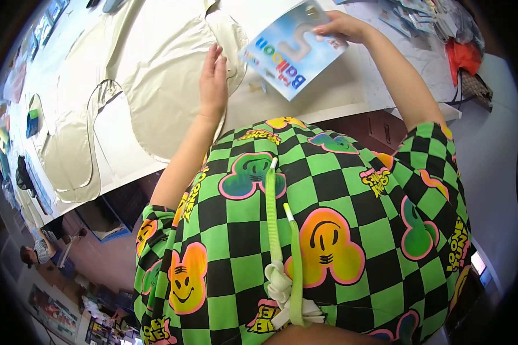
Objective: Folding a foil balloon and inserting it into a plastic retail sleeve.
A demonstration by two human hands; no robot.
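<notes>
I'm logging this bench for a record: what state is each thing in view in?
Left hand: open, fingers extended, by the beige sheet.
Right hand: closed on the packet's upper right edge.
Blue packet: held at a slant; sealed or open, cannot tell.
Beige sheet: spread flat, creased.
Green drawcords: ends hanging apart.
Red bag: crumpled.

Looks down from the person's head, through the left fisheye of a side-by-side pair. Faces forward over the checkered hooded top (230, 224), very near and across the lower middle. Reaches past the left hand (214, 83) and the right hand (344, 27) to the worktop (423, 54) beyond. Catches the floor (98, 253) farther off, tilted, at lower left. Bends straight edges toward a dark rim.
</notes>
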